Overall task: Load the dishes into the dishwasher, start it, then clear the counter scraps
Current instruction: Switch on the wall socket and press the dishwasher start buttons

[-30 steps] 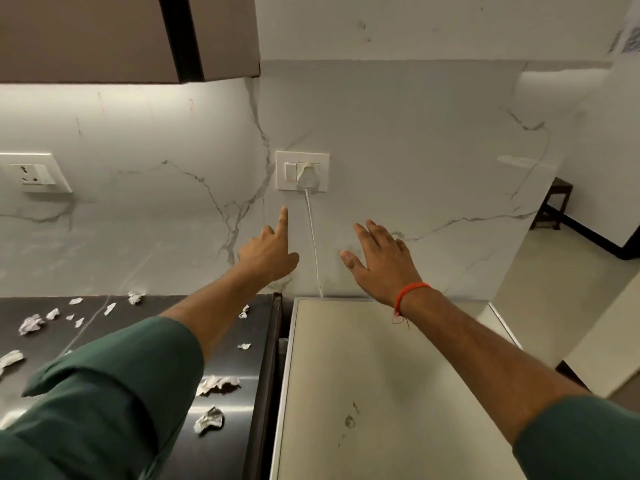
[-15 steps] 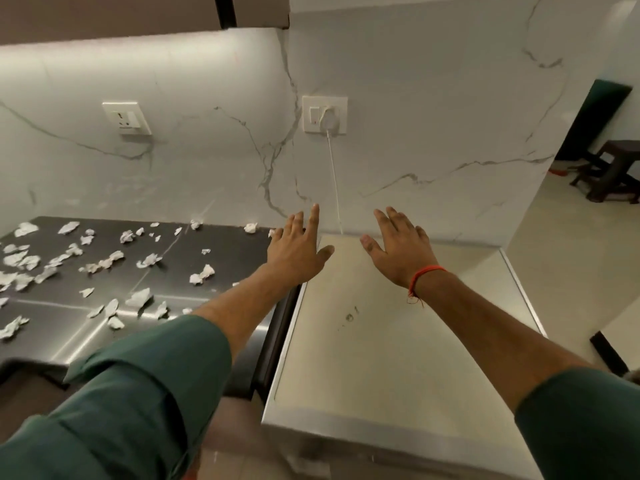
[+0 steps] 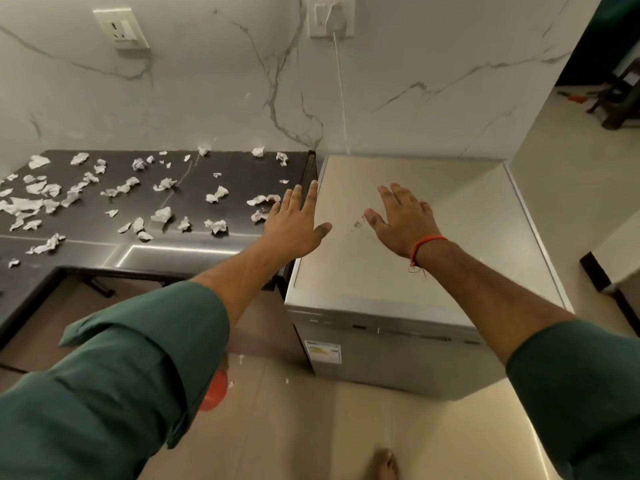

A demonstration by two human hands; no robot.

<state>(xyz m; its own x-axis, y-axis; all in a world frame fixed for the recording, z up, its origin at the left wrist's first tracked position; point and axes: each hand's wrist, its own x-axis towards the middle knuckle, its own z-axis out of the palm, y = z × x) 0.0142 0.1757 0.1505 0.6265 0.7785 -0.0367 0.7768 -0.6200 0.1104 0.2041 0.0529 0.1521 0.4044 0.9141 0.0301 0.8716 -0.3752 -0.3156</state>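
Now both hands hover spread and empty: left hand (image 3: 294, 220) at the surface's (image 3: 239, 173) right edge, nearer the paper scraps (image 3: 166, 183) leftward; right hand (image 3: 403, 218) over the dishwasher (image 3: 491, 237).

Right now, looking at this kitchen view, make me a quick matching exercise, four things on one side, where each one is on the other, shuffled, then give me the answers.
Things
1. paper scraps
2. white plug
3. red thread band
4. left hand

Places
A. on the right wrist
B. in the wall socket above the dishwasher
C. scattered over the dark counter
D. over the gap between counter and dishwasher

Pairs: 1-C, 2-B, 3-A, 4-D
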